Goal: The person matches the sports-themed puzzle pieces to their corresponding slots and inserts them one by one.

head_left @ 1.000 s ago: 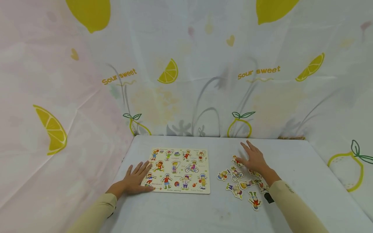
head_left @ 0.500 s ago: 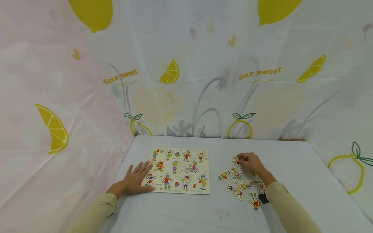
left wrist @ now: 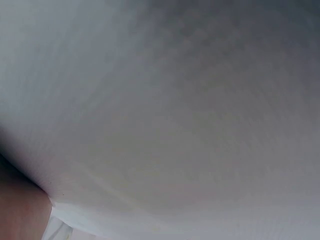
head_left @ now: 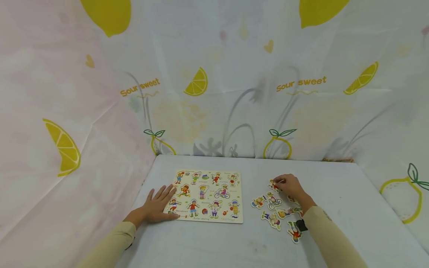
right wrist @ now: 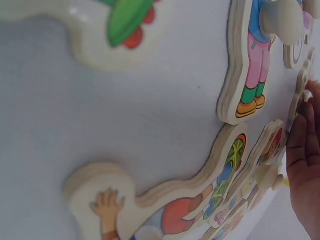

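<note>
My left hand (head_left: pixel 155 207) rests with its fingers spread on the left edge of a cream puzzle board (head_left: pixel 239 201) printed with children playing sports. My right hand (head_left: pixel 291 187) pinches a small puzzle piece (head_left: pixel 272 185) in red at the far end of a loose group. Nearest to it lie a bicycle rider piece (head_left: pixel 274 201) and several more wooden pieces, partly under the hand and forearm. In the right wrist view, the fingers (right wrist: pixel 297 135) reach down at the right edge, past thick cut-out pieces with a round wooden knob (right wrist: pixel 282 22).
A white cloth covers the table (head_left: pixel 207 245). Near the right sleeve lie an upside-down figure piece (head_left: pixel 295 232) and a black object (head_left: pixel 301 225). Lemon-printed cloth walls (head_left: pixel 214 111) stand behind and at both sides. Mostly blurred white cloth fills the left wrist view.
My right hand, spread over the pieces a second ago, has drawn its fingers together and pinched the far piece. The left hand has stayed on the board.
</note>
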Tool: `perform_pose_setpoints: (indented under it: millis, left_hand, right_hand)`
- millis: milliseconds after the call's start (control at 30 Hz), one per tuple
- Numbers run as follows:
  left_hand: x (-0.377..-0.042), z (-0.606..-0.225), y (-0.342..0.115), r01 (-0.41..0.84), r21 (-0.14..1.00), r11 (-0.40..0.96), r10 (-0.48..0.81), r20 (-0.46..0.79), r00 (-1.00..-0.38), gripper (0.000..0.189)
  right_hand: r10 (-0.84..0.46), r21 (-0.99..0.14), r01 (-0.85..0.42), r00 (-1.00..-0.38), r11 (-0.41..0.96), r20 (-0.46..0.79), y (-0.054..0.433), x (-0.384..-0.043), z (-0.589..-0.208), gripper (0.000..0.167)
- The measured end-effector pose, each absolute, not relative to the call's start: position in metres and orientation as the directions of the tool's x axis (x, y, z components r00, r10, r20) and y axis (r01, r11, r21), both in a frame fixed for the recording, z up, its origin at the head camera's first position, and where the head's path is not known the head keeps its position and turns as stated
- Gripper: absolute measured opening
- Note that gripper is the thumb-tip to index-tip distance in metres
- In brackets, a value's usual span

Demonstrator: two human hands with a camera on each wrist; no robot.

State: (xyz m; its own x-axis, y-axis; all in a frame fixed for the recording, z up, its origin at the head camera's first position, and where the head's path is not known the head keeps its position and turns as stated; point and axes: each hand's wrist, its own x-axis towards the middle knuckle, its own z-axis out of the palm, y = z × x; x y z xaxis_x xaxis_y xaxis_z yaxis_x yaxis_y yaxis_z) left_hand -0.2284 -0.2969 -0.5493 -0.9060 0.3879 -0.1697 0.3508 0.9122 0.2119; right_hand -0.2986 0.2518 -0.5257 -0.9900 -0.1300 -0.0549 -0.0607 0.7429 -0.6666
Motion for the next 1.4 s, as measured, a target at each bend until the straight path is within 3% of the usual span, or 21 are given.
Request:
perform_pose_setpoints:
  millis: [333,700,967,1400]
  left_hand:
    - [-0.231,-0.547,-0.295,0.344,0.222,0.913,0.385,-0.184,-0.904,0.111]
    - [-0.238,-0.558,-0.3,0.376,0.212,0.902,0.408,-0.135,-0.903,0.111]
    - [-0.221,-0.559,-0.299,0.352,0.208,0.913,0.392,-0.196,-0.899,0.111]
    - [-0.229,-0.561,-0.301,0.36,0.25,0.899,0.402,-0.146,-0.904,0.11]
  right_hand:
    - [-0.143,-0.681,-0.011,-0.98,0.732,-0.137,0.252,-0.3,-0.518,0.026]
    - [-0.151,-0.683,-0.056,-0.985,0.729,-0.08,0.254,-0.304,-0.52,0.024]
    - [-0.138,-0.682,-0.053,-0.988,0.73,-0.071,0.25,-0.288,-0.534,0.021]
    - [-0.168,-0.632,-0.08,-0.982,0.771,-0.081,0.252,-0.304,-0.525,0.021]
